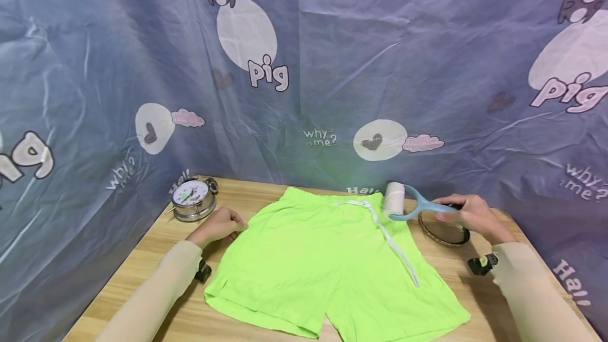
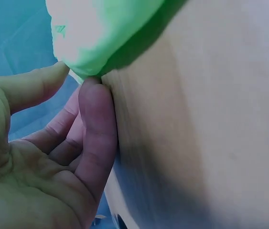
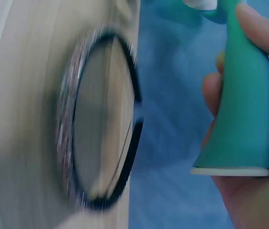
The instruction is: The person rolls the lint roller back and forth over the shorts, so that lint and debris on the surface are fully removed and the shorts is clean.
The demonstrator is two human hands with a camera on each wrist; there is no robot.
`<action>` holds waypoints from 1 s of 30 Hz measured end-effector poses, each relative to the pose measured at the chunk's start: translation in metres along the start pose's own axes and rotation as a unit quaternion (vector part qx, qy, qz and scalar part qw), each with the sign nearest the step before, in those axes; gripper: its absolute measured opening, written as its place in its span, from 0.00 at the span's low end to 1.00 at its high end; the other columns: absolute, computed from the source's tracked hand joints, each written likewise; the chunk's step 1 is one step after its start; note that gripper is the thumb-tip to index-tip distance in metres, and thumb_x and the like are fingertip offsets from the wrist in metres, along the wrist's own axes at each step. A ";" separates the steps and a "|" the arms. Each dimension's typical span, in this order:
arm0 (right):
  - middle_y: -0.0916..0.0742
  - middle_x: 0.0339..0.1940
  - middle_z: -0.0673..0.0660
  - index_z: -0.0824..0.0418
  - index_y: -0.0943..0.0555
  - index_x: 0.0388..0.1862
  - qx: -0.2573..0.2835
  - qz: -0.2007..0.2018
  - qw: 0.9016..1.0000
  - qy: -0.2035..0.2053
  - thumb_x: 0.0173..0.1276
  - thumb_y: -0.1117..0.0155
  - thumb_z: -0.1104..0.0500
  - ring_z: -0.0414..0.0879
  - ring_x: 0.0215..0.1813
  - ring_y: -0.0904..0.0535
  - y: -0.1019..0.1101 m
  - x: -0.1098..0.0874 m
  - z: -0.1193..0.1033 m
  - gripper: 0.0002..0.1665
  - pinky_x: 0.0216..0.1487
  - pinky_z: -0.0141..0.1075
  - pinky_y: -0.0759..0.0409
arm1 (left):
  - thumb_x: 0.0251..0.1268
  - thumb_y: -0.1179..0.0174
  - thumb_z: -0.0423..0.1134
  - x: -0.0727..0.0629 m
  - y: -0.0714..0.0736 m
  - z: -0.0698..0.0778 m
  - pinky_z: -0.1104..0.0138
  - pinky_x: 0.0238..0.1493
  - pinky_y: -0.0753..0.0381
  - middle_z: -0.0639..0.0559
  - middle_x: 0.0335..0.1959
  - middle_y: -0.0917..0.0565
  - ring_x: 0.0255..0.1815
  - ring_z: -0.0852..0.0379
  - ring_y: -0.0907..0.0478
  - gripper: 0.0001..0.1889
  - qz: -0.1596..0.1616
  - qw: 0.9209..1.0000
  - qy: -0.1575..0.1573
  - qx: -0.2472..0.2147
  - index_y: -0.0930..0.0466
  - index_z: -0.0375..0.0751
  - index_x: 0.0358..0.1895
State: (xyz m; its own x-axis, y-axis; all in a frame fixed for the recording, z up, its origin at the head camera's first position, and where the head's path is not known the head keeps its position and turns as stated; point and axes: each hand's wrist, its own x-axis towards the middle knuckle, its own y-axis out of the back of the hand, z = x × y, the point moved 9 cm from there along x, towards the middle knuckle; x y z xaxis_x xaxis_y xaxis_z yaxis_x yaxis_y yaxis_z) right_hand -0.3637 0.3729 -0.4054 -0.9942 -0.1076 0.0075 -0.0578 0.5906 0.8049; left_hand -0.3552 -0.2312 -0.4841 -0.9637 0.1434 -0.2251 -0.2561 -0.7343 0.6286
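Neon-green shorts lie spread on the wooden table, a white drawstring trailing down their right side. My left hand pinches the left edge of the shorts near the waistband; thumb and fingertips meet the fabric in the left wrist view. In my right hand I grip the handle of a blue lint roller. Its white roll is at the upper right corner of the shorts; whether it presses on the cloth I cannot tell. The lint roller's handle looks teal in the right wrist view.
A silver twin-bell alarm clock stands left of my left hand. Beneath my right hand lies a dark, sparkly-rimmed hoop, like a headband. Behind the table hangs a printed blue cloth, reaching down both sides.
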 end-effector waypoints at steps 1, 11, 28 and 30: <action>0.12 0.49 0.57 0.57 0.15 0.59 0.004 0.007 1.000 0.009 0.60 0.24 0.44 0.35 0.37 0.24 -0.003 0.001 -0.007 0.31 0.38 0.31 0.27 | 0.69 0.36 0.41 -0.002 0.000 -0.001 0.65 0.30 0.17 0.47 0.32 0.14 0.27 0.56 0.19 0.10 -0.002 1.000 0.000 -0.002 0.14 0.37 0.36; 0.11 0.50 0.54 0.54 0.13 0.56 0.124 0.031 0.989 0.078 0.60 0.22 0.51 0.40 0.38 0.22 -0.060 0.015 -0.090 0.25 0.39 0.31 0.24 | 0.67 0.35 0.43 -0.021 -0.004 -0.012 0.64 0.30 0.16 0.48 0.34 0.13 0.27 0.56 0.19 0.12 0.000 1.000 0.017 -0.008 0.15 0.37 0.31; 0.09 0.44 0.52 0.51 0.10 0.48 0.126 -0.030 0.977 0.170 0.55 0.21 0.54 0.39 0.34 0.20 -0.206 0.015 -0.246 0.20 0.38 0.33 0.21 | 0.64 0.33 0.41 -0.048 -0.006 -0.021 0.65 0.25 0.18 0.49 0.23 0.18 0.21 0.57 0.23 0.10 -0.002 1.000 0.012 -0.009 0.13 0.36 0.37; 0.08 0.44 0.50 0.50 0.10 0.47 0.113 -0.040 0.975 0.186 0.56 0.21 0.55 0.39 0.36 0.18 -0.219 0.011 -0.256 0.18 0.40 0.32 0.21 | 0.64 0.33 0.40 -0.049 -0.006 -0.022 0.64 0.25 0.17 0.49 0.24 0.17 0.21 0.57 0.22 0.10 -0.004 1.000 0.008 -0.013 0.13 0.35 0.37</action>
State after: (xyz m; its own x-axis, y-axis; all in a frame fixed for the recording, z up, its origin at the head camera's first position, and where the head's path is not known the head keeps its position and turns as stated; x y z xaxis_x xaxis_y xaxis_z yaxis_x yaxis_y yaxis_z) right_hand -0.3388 0.0374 -0.4301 -0.8862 -0.4184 0.1989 -0.1944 0.7255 0.6602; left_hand -0.3045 -0.2481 -0.4931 -0.9605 0.1389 -0.2412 -0.2610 -0.7504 0.6072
